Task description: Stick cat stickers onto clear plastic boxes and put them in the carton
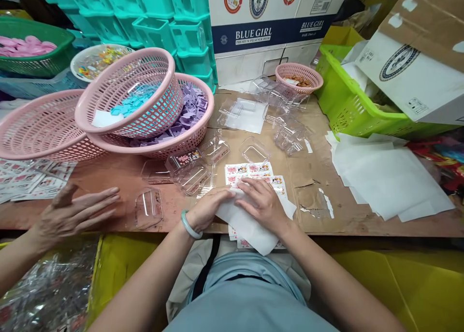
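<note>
A white translucent paper sheet (255,228) lies slanted over the printed sticker sheets (279,182), which carry pink and cartoon-animal pictures. My left hand (208,209), with a pale green bangle at the wrist, has its fingers closed on the left edge of this paper. Stretched out across the paper, my right hand (263,204) lies with fingers slightly apart. Just beyond my hands rests a clear plastic case (254,150). More clear cases (194,177) are heaped to the left, some with printed stickers on them.
A co-worker's hand (76,213) is at the left, near a single clear case (148,208). Pink baskets (145,124) with blue and purple pieces stand behind. White sheets (391,177) and a lime-green crate (357,100) are at right. A beer carton (271,32) stands at the back.
</note>
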A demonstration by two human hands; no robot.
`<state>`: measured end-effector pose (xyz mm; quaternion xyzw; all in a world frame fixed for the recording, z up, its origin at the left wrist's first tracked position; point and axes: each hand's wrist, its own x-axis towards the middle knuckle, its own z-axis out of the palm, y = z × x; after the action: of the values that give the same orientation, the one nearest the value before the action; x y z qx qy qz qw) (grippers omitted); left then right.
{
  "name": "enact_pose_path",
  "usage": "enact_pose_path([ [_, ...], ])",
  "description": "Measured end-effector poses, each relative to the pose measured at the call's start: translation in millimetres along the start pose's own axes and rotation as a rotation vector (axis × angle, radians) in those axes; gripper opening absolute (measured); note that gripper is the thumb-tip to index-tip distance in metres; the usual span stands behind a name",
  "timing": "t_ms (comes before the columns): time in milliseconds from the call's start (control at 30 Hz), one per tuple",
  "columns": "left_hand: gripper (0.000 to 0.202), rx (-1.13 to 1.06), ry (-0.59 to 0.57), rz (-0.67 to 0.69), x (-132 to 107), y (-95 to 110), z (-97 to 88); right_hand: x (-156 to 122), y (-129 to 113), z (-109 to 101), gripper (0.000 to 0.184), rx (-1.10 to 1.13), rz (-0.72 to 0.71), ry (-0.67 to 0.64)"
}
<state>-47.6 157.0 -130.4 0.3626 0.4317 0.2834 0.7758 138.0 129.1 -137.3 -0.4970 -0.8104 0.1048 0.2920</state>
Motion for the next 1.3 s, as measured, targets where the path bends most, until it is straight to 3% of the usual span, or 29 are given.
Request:
enact_pose_path([
  [133,0.015,0.072,0.048,0.109,3,-1,0.0,-1,-1,5,0.025,-0.01,-0.025,-0.011],
  [467,0.032,0.043,0.093,0.117,3,-3,6.3,3,-4,6,0.023,0.118,0.013,0.142],
  [567,0.034,0.043,0.077,0.094,2,-1,7.2,3,-8,8,0.018,0.303,0.146,0.204],
  [633,0.037,0.052,0.081,0.082,2,1,8.8,4,-8,11,0.017,0.49,0.322,0.254],
  [700,0.041,0.059,0.095,0.089,1,4,11.3,7,-2,13,0.018,0.713,0.533,0.361],
  [800,0.045,0.061,0.12,0.134,4,8,16.3,13,18,4,0.023,1.028,0.771,0.662],
  [867,0.046,0.066,0.127,0.166,6,11,20.5,16,32,-9,0.024,1.076,0.814,0.872],
  [933,0.046,0.071,0.117,0.186,9,15,26.4,16,38,-23,0.023,0.888,0.738,0.987],
  [1000,0.045,0.071,0.102,0.21,11,17,34.7,14,35,-32,0.02,0.521,0.544,0.912],
  [1133,0.038,0.028,0.074,0.312,15,13,52.2,7,10,-25,0.027,-0.055,0.1,0.439],
  [1233,0.031,-0.072,0.107,0.296,21,8,53.8,4,-1,-14,0.043,-0.108,-0.006,0.276],
  [1300,0.028,-0.104,0.172,0.238,26,6,47.7,4,0,-12,0.058,0.017,0.075,0.273],
])
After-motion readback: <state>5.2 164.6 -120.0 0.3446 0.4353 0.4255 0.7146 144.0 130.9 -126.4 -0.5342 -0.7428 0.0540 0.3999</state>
